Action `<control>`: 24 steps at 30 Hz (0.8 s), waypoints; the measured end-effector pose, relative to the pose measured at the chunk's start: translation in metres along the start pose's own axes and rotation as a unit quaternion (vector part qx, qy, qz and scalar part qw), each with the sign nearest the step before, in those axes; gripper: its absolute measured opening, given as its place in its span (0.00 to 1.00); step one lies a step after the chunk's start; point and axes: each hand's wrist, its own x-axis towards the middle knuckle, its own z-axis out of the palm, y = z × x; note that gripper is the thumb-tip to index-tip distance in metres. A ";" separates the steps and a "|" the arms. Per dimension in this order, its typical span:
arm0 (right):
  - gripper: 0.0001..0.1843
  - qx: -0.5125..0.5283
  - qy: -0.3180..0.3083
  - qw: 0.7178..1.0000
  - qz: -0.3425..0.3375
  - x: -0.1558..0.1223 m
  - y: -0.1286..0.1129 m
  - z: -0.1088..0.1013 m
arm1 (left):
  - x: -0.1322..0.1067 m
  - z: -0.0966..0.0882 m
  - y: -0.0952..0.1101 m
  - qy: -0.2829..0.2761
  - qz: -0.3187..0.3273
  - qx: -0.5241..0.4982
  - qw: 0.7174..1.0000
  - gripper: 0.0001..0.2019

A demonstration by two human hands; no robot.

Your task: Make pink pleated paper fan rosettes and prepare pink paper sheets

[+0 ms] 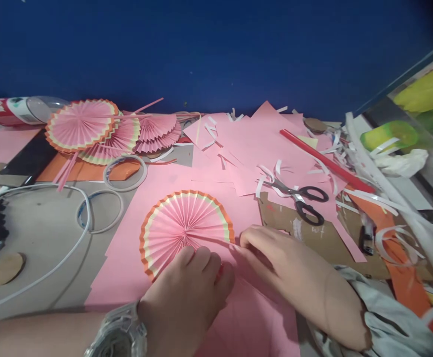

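A round pleated paper fan (pixel 179 218), pink with a yellow-green band and an orange rim, lies spread on pink paper sheets. My left hand (pixel 192 290), a clear watch on its wrist, is closed over the fan's lower right part, with the fingers curled; their tips are hidden from me. At the fan's right edge, my right hand (pixel 272 258) pinches the end of a pleat between thumb and forefinger. Black-handled scissors (pixel 301 196) rest beyond my right hand on paper and brown cardboard (pixel 313 243).
Finished-looking pleated fans (pixel 82 124) are piled at the back left by a plastic bottle (pixel 16 110) and a black phone (pixel 27 158). Two tape rings (pixel 125 172) and a white cable (pixel 68 248) lie left. Paper scraps and a red strip (pixel 324 161) lie right, before a blue wall (pixel 216 54).
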 end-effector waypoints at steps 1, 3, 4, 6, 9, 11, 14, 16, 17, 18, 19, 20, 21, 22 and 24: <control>0.09 -0.002 0.004 1.000 0.004 -0.001 0.002 -0.001 | 0.003 0.000 0.001 -0.003 -0.001 0.002 1.000 0.08; 0.10 -0.004 0.007 1.000 0.016 -0.001 0.004 -0.002 | 0.006 -0.001 0.001 -0.008 0.000 0.008 1.000 0.05; 0.10 -0.006 0.008 1.000 0.022 -0.002 0.005 -0.003 | 0.006 -0.001 0.000 -0.011 0.000 0.008 1.000 0.05; 0.09 -0.014 0.012 0.999 0.033 -0.002 0.007 -0.005 | 0.006 -0.003 -0.004 -0.018 -0.002 -0.002 1.000 0.07; 0.08 -0.026 0.026 0.999 0.028 -0.002 0.010 -0.007 | 0.000 -0.004 -0.011 -0.022 0.002 -0.028 0.999 0.11; 0.08 -0.032 0.030 0.999 0.018 -0.001 0.013 -0.007 | -0.007 -0.004 -0.016 -0.018 0.001 -0.034 0.999 0.10; 0.08 -0.034 0.019 0.999 0.013 0.001 0.015 -0.004 | -0.017 -0.001 -0.023 -0.007 -0.006 -0.021 1.000 0.09; 0.07 -0.032 0.003 0.999 0.013 0.003 0.015 0.000 | -0.023 0.002 -0.028 -0.002 -0.018 0.006 1.000 0.07; 0.07 -0.033 -0.004 0.999 0.011 0.004 0.015 0.001 | -0.027 0.004 -0.031 -0.001 -0.027 0.018 0.999 0.06; 0.07 -0.034 -0.009 0.999 0.008 0.004 0.015 0.002 | -0.030 0.005 -0.034 0.001 -0.035 0.023 0.999 0.05; 0.07 -0.034 -0.010 0.999 0.005 0.005 0.015 0.002 | -0.033 0.006 -0.037 0.009 -0.044 0.021 0.999 0.04; 0.08 -0.034 -0.008 0.999 0.000 0.005 0.014 0.003 | -0.037 0.007 -0.041 0.020 -0.052 0.010 0.998 0.05; 0.08 -0.032 -0.006 0.999 -0.006 0.006 0.014 0.003 | -0.040 0.008 -0.045 0.040 -0.059 -0.004 0.997 0.07; 0.09 -0.030 -0.004 1.000 -0.010 0.006 0.014 0.002 | -0.043 0.009 -0.049 0.060 -0.064 -0.019 0.996 0.10; 0.09 -0.026 -0.005 1.000 -0.015 0.007 0.014 0.001 | -0.047 0.010 -0.056 0.093 -0.074 -0.036 0.992 0.12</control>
